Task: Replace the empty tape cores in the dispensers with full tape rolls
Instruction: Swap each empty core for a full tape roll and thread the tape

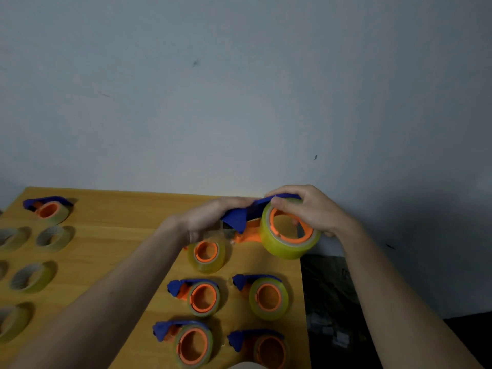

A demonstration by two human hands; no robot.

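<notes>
Several loose tape rolls [53, 238] lie flat along the left part of the wooden bench [127, 225], yellowish, with cardboard cores showing; some are cut off by the left edge. Far-left corner: one blue-and-orange dispenser [48, 207] loaded with a roll, standing alone near the wall [239, 89].

Centre-right of the bench: five more loaded dispensers. One [205, 253] sits partly hidden under the left wrist. Below it, two pairs: [198, 294] and [262, 295], then [186, 342] and [262, 347] at the near edge. Each shows an orange hub inside a yellowish roll, blue handle on top pointing left.

Held dispenser [247, 218]: lifted above the far right corner of the bench, between both hands. Left hand [213, 217] wrapped over the blue handle end, fingers closed around it from above. Blue cutter flap hangs down just right of that hand; orange body visible beneath.

Full tape roll [290, 229]: seated on the orange hub of the held dispenser, tilted, open face toward the camera, overhanging the bench's right edge. Right hand [311, 211] clasps it from the top and far side, thumb pressed on the roll's upper rim, fingers curled behind.

Right of the bench: dark floor area, details blurred, cannot tell what lies there.
</notes>
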